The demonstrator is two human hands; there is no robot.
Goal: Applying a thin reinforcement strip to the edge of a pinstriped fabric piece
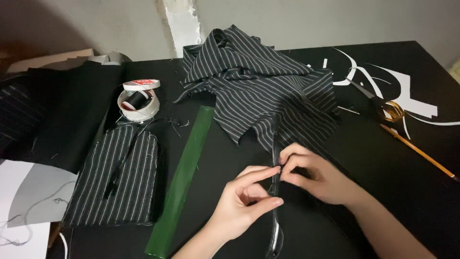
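Observation:
A narrow black strip point(275, 225), shiny along its edge, runs from the striped dark fabric pile point(261, 88) down to the table's near edge. My left hand point(242, 204) pinches the strip between thumb and forefinger at its middle. My right hand point(314, 175) grips the same strip just beside it, fingertips touching the left fingertips. Both hands rest low over the black table point(364, 158).
A green ruler point(184, 180) lies diagonally left of my hands. A flat striped fabric piece point(115, 180) lies further left, with a tape roll and black thread spool point(138, 103) above it. Scissors point(383, 105), a pencil point(419, 152) and white paper scraps point(407, 91) sit at the right.

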